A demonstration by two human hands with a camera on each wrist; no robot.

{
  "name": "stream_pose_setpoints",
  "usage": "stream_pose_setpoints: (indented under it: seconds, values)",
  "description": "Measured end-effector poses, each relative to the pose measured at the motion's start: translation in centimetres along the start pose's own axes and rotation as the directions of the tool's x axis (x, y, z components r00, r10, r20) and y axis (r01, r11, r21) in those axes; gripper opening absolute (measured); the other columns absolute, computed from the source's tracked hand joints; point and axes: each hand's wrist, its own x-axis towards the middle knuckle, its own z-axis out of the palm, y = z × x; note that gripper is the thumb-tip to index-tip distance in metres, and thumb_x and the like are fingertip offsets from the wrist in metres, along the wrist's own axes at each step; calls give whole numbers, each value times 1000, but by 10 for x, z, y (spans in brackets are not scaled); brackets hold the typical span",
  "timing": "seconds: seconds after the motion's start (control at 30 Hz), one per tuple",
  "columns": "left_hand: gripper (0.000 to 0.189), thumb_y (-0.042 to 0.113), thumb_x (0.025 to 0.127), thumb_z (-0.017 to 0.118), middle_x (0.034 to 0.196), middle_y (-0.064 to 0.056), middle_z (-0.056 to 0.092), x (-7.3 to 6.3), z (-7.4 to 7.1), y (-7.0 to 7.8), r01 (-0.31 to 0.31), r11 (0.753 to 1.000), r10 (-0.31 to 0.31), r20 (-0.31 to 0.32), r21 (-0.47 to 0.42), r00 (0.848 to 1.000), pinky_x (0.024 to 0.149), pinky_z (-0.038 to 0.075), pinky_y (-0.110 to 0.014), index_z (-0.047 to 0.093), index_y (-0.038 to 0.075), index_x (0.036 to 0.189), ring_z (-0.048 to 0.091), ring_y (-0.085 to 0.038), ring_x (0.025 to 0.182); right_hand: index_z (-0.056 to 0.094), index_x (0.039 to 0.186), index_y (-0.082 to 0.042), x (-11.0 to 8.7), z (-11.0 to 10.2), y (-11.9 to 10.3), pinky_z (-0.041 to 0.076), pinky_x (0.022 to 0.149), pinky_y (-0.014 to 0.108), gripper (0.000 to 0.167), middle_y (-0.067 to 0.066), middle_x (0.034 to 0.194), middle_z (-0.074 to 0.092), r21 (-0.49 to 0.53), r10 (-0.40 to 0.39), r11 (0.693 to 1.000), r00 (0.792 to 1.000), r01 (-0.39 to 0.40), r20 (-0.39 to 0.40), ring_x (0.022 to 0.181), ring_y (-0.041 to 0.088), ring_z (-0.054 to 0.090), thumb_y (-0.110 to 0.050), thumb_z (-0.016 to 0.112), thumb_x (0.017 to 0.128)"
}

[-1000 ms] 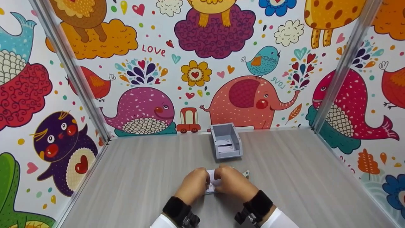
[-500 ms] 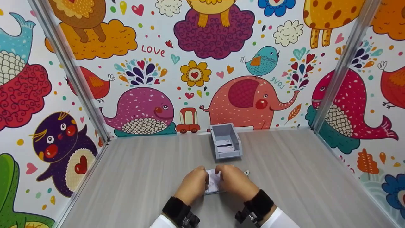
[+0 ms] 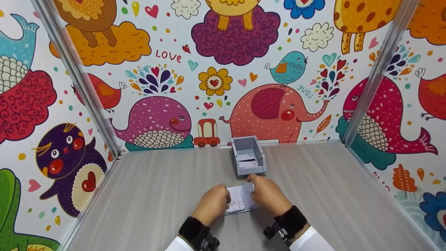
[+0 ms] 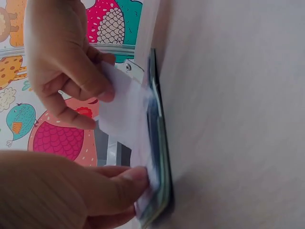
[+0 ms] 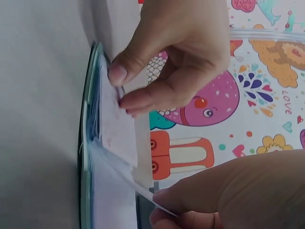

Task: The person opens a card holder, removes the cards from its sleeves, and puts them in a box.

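A small card holder [image 3: 236, 198] with a dark cover lies spread on the table in front of me, its white and see-through leaves showing. My left hand [image 3: 213, 201] grips its left side, thumb on the leaves, as the left wrist view shows. Between thumb and fingers, my right hand [image 3: 267, 192] pinches one thin leaf [image 4: 123, 107] and holds it raised off the right half. In the right wrist view this lifted leaf is seen nearly edge-on. A strap with a snap button [image 4: 128, 67] sticks out past the far end.
Just behind the hands stands a grey plastic bin [image 3: 249, 153] with several cards [image 3: 248, 163] inside. The grey wood-grain table [image 3: 156, 188] runs back to walls printed with cartoon animals. Metal posts [image 3: 83, 83] stand at the corners.
My right hand has moved right and slightly away from me, swinging a leaf across, so more of the card holder's inside shows. My left hand has stayed on the left side.
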Motion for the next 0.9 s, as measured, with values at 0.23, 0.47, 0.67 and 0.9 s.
stream_pose_setpoints:
  seconds: [0.23, 0.47, 0.67, 0.9]
  values:
    - [14, 3, 81, 93, 87, 1, 65, 0, 0, 0, 17, 1000, -17, 18, 1, 1000, 74, 58, -34, 81, 11, 81, 67, -19, 80, 75, 116, -5, 2, 1, 10, 58, 80, 50, 37, 13, 100, 76, -6, 77, 997, 992, -77, 100, 83, 26, 62, 8, 78, 81]
    - [14, 3, 81, 94, 88, 2, 66, -1, -2, 2, 17, 1000, -17, 11, 0, 1000, 74, 58, -34, 82, 10, 82, 68, -19, 80, 77, 107, -3, 0, 3, 16, 58, 81, 50, 25, 12, 96, 76, -9, 80, 997, 990, -79, 115, 81, 26, 61, 3, 82, 83]
    - [14, 2, 81, 94, 87, 1, 67, -2, -2, 1, 3, 1000, -3, -2, -13, 1000, 73, 58, -34, 82, 10, 83, 67, -18, 78, 75, 95, -4, 0, 4, 14, 56, 73, 47, 13, 8, 85, 72, -16, 104, 995, 991, -103, 79, 74, 23, 58, -2, 82, 83]
    - [15, 4, 79, 95, 88, 1, 66, -2, -1, -1, -32, 999, 33, -28, 11, 999, 72, 58, -34, 83, 12, 82, 66, -18, 77, 76, 91, -3, 2, 13, 3, 50, 66, 34, 5, 3, 80, 70, 230, -66, 972, 991, 38, 118, 71, 15, 58, -6, 80, 93]
